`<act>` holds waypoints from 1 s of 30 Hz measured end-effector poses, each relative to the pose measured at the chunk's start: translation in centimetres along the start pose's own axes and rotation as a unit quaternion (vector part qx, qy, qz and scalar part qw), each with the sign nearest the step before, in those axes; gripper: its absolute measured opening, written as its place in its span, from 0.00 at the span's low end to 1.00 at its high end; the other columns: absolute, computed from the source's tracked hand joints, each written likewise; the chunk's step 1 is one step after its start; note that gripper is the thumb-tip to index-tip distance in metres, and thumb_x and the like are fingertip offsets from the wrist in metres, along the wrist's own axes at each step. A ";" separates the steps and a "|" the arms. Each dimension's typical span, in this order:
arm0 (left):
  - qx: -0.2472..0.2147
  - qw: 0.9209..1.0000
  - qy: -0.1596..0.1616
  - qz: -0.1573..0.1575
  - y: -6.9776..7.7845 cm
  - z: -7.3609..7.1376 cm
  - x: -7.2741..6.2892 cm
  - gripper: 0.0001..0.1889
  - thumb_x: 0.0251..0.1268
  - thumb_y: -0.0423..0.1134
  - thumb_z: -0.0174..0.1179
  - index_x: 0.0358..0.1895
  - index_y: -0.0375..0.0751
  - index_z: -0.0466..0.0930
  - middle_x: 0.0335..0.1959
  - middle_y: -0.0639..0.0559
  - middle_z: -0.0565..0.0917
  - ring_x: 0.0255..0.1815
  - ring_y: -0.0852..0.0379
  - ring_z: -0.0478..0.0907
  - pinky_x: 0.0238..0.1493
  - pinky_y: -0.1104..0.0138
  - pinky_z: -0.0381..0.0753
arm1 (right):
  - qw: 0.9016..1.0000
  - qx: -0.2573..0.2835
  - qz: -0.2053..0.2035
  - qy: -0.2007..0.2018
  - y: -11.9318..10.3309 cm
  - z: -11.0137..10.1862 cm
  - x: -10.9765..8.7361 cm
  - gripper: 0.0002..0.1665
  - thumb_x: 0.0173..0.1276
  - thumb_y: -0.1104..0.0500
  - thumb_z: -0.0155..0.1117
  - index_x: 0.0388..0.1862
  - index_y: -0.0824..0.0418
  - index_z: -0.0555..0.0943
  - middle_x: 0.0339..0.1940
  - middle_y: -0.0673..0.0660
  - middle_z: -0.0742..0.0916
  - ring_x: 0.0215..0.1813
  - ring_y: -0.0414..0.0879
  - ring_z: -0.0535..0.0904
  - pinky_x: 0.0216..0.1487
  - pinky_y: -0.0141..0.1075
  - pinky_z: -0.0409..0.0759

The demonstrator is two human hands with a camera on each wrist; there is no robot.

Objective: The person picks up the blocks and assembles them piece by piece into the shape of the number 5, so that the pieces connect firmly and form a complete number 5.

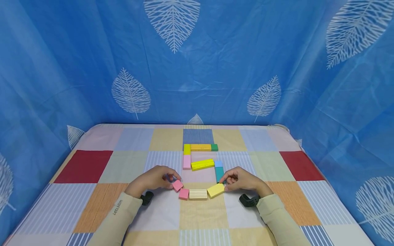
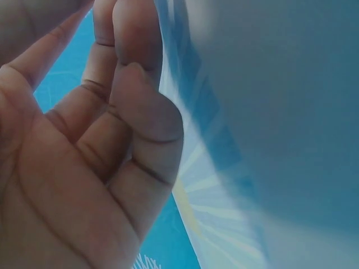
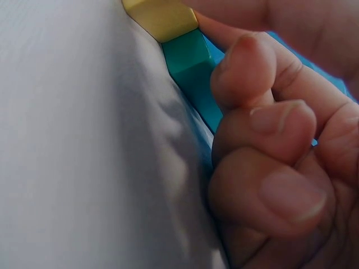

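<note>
In the head view my left hand (image 1: 158, 177) pinches a small pink block (image 1: 177, 185) between thumb and index finger. A second pink block (image 1: 183, 194) lies just below it, beside a cream ridged block (image 1: 198, 194). My right hand (image 1: 241, 179) grips the outer end of a yellow block (image 1: 216, 190), which slants up from the cream one. In the right wrist view that yellow block (image 3: 162, 18) meets a teal block (image 3: 192, 59), and my other fingers are curled. The left wrist view shows my curled fingers (image 2: 151, 151); the pink block is not visible there.
Farther back, an orange block (image 1: 200, 147) runs between a green block (image 1: 214, 147) and a yellow-green one (image 1: 187, 149). Below are a light pink block (image 1: 186, 162), bright yellow pieces (image 1: 202, 164) and a light blue block (image 1: 218, 163). A patchwork cloth (image 1: 203, 218) covers the table.
</note>
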State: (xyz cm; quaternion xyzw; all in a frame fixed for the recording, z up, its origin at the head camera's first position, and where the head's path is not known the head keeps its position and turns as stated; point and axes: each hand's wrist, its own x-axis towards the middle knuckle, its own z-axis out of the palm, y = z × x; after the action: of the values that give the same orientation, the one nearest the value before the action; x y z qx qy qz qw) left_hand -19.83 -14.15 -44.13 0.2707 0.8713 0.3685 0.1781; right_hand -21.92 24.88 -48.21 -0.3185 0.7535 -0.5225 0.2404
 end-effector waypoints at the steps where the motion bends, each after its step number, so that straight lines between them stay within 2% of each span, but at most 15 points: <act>1: -0.001 1.000 0.000 -0.003 0.0 0.1 0.0 0.15 0.65 0.23 0.73 0.52 0.40 0.92 0.35 0.55 0.79 0.35 0.58 0.71 0.34 0.69 0.73 | 1.000 -0.001 0.000 0.000 0.0 0.0 0.0 0.14 0.68 0.71 0.73 0.50 0.79 0.86 0.25 0.44 0.79 0.24 0.34 0.64 0.30 0.28 0.65; 6: -0.002 1.000 0.002 -0.013 0.1 0.2 0.0 0.15 0.64 0.22 0.73 0.51 0.41 0.92 0.34 0.55 0.79 0.35 0.57 0.71 0.33 0.69 0.72 | 1.000 -0.002 -0.006 0.000 0.1 0.0 0.0 0.14 0.68 0.72 0.73 0.50 0.79 0.86 0.25 0.45 0.79 0.24 0.34 0.65 0.30 0.28 0.65; 20: -0.010 1.000 -0.002 -0.015 0.1 0.4 -0.2 0.15 0.65 0.22 0.72 0.53 0.40 0.91 0.34 0.55 0.77 0.35 0.57 0.71 0.33 0.69 0.71 | 1.000 -0.007 -0.003 0.001 0.0 0.1 -0.2 0.14 0.68 0.71 0.74 0.50 0.78 0.86 0.25 0.43 0.79 0.25 0.35 0.64 0.31 0.28 0.66; 30: -0.009 1.000 -0.004 -0.005 0.0 0.4 -0.1 0.15 0.66 0.23 0.72 0.53 0.39 0.91 0.34 0.55 0.78 0.34 0.58 0.71 0.35 0.69 0.73 | 1.000 -0.010 -0.004 0.001 0.1 0.1 -0.2 0.14 0.68 0.71 0.73 0.50 0.78 0.87 0.25 0.43 0.79 0.25 0.35 0.65 0.31 0.28 0.66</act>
State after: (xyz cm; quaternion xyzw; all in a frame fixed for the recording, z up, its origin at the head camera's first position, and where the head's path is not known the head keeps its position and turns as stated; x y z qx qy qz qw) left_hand -19.60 -13.99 -44.40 0.2660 0.8686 0.3743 0.1863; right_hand -21.78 24.97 -48.30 -0.3230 0.7580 -0.5161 0.2341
